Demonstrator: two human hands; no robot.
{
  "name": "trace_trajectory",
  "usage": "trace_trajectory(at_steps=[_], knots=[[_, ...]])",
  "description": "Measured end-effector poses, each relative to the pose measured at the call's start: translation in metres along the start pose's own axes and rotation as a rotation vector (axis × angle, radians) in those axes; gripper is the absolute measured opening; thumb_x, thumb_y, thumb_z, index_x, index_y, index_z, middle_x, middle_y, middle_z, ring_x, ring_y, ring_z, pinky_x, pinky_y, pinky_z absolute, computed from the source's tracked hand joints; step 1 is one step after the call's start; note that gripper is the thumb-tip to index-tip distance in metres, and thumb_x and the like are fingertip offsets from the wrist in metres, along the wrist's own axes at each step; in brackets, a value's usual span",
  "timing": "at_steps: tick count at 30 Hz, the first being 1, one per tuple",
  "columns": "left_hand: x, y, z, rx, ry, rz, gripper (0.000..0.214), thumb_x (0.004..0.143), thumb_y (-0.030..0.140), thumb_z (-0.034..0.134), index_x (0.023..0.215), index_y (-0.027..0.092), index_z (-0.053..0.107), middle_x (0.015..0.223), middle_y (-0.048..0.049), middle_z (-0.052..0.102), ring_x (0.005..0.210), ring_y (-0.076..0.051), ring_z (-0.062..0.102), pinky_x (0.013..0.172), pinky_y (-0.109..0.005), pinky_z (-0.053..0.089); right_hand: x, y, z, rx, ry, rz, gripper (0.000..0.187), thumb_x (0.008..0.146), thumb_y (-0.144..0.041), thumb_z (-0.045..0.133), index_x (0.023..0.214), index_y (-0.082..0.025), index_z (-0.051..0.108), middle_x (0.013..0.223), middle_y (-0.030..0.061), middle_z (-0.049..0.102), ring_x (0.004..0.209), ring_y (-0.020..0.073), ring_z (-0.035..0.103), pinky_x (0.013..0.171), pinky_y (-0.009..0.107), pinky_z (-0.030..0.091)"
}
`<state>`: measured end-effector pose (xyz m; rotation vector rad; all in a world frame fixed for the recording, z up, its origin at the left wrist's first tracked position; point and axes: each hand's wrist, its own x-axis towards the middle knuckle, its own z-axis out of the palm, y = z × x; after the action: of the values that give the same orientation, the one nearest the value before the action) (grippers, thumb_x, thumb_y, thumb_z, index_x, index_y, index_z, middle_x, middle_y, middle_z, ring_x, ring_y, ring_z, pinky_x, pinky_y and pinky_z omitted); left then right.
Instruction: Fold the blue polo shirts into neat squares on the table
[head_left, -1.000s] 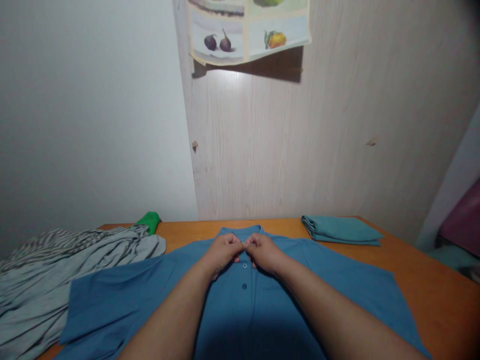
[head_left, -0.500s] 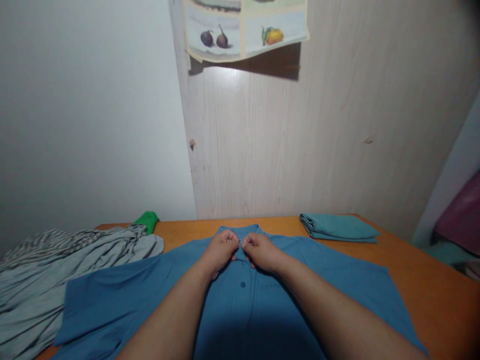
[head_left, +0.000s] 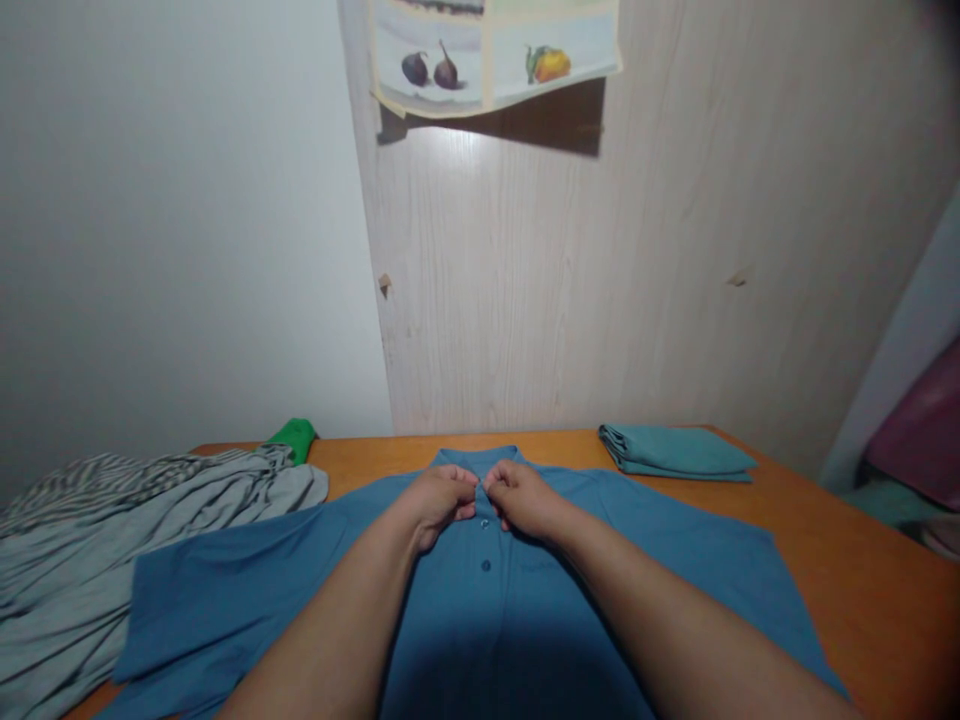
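A blue polo shirt point(head_left: 270, 590) lies flat, front up, on the orange wooden table point(head_left: 862, 560), collar toward the wall. My left hand point(head_left: 439, 500) and my right hand point(head_left: 521, 497) meet at the placket just below the collar, fingers curled and pinching the shirt's fabric on either side of the top button. A second button point(head_left: 486, 566) shows lower on the placket between my forearms.
A rumpled grey garment with a striped part point(head_left: 112, 520) lies at the table's left. A green cloth point(head_left: 296, 438) peeks out behind it. A folded teal garment point(head_left: 675, 452) rests at the back right. A fruit poster point(head_left: 487, 50) hangs on the wooden panel.
My hands stay at the placket; the fingers have shifted slightly at the top button. The view has drifted a little.
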<state>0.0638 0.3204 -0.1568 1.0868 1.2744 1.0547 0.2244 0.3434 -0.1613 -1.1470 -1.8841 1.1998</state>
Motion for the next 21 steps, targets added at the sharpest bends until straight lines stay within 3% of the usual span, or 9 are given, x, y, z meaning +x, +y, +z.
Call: trace_trajectory(at_steps=[6,15,21], knots=[[0.006,-0.006,0.000,0.018,0.023,0.010,0.021,0.059,0.005,0.062,0.073,0.017,0.055,0.057,0.0056,0.055,0.050,-0.007,0.053,0.049,-0.018,0.040,0.000,-0.001,0.001,0.018,0.019,0.027,0.009,0.090,-0.015,0.049,0.083,-0.020,0.052,0.053,-0.0094,0.052,0.038,0.0075,0.050,0.040,0.016,0.034],[-0.002,-0.002,0.001,-0.028,0.019,0.043,0.011,0.066,0.019,0.064,0.075,0.017,0.058,0.067,0.0028,0.058,0.060,-0.009,0.057,0.062,-0.022,0.050,0.002,0.004,0.004,-0.008,0.049,0.009,0.008,0.088,-0.016,0.051,0.082,-0.020,0.053,0.052,-0.0089,0.054,0.038,0.0090,0.053,0.040,0.017,0.035],[-0.004,-0.003,-0.001,0.020,0.013,0.085,0.023,0.065,0.030,0.074,0.073,0.017,0.056,0.061,0.0040,0.055,0.054,-0.009,0.051,0.053,-0.021,0.042,0.002,0.005,0.004,-0.048,0.046,0.004,0.008,0.090,-0.015,0.049,0.086,-0.021,0.053,0.053,-0.0081,0.055,0.039,0.0102,0.055,0.039,0.018,0.036]])
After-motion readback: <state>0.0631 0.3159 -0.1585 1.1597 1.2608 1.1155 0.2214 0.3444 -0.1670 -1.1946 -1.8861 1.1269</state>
